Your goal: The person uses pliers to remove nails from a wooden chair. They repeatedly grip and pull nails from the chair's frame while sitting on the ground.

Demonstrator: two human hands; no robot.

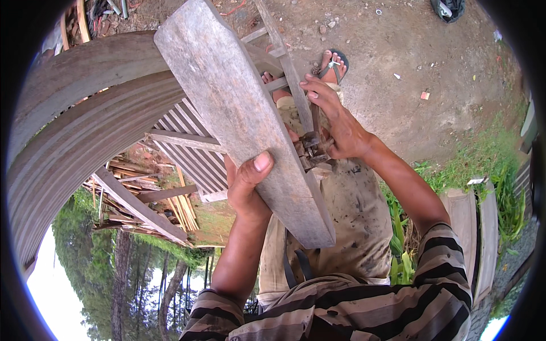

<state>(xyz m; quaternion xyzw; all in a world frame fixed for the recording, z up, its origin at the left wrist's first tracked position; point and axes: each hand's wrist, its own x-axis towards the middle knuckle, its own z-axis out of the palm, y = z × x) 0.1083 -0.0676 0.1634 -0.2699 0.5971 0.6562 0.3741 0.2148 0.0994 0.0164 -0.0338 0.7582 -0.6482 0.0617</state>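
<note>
clearly, in the head view, a thick grey board (233,91) is the main thing in hand: it slants across the middle, its far end up near the top edge and its near end over the stained trousers (355,210). the left hand (247,190) grips one long edge, thumb pressed flat on the upper face and the other fingers mostly hidden beneath. the right hand (347,125) is bent on the other side, close by a small dark piece (311,149) at the board's edge; its longer fingers reach over the end of a narrow wooden frame (291,74). i cannot tell whether it grips either one, or whether the board is joined to them.

the weak point, i judge, is the one-handed hold near the board's lower half: if the long far end is unsupported, its weight could twist the board out from under that thumb. the right fingers could be pinched between board and frame if the board rocks toward them. a drop could also hurt the sandalled foot (335,65) on the bare ground (398,62), or knock the curved slatted wood (79,108) at the left.
</note>
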